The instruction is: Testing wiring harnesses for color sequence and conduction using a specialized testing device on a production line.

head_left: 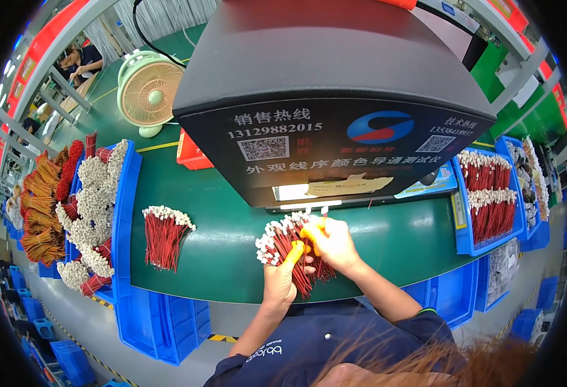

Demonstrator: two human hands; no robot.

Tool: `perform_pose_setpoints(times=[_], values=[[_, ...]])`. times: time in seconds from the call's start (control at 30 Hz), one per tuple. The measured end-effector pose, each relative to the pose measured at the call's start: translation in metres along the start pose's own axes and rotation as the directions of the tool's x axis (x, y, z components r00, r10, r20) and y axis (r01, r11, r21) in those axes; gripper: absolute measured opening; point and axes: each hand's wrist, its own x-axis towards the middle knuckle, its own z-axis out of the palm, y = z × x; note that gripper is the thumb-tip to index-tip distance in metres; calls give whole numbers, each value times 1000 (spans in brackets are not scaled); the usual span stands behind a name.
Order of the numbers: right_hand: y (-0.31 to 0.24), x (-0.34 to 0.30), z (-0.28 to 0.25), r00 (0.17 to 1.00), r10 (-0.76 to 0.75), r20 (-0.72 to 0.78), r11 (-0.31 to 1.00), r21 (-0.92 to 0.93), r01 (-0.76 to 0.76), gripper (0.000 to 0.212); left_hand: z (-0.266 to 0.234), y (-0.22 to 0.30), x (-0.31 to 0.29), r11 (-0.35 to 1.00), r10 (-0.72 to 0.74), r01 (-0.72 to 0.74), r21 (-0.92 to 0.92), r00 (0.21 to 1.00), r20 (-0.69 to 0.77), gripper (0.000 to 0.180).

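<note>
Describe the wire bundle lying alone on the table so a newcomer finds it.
On the green table, look below-left of the black machine. Between a blue bin and the left hand lies a bundle of white-tipped red wires. Unlike its neighbours, it sits in no bin or hand.
</note>
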Motion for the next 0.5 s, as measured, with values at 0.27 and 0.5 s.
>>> perform_pose_setpoints(times=[0.27,0.5], values=[[8,17,-19,988,108,-113,990,104,-97,23,-4,2,-1,999,-34,35,37,999,-23,11],[-14,-7,-7,940,-340,-22,787,-555,272,25,-6,7,-1,998,-66,65,-16,998,-17,11]])
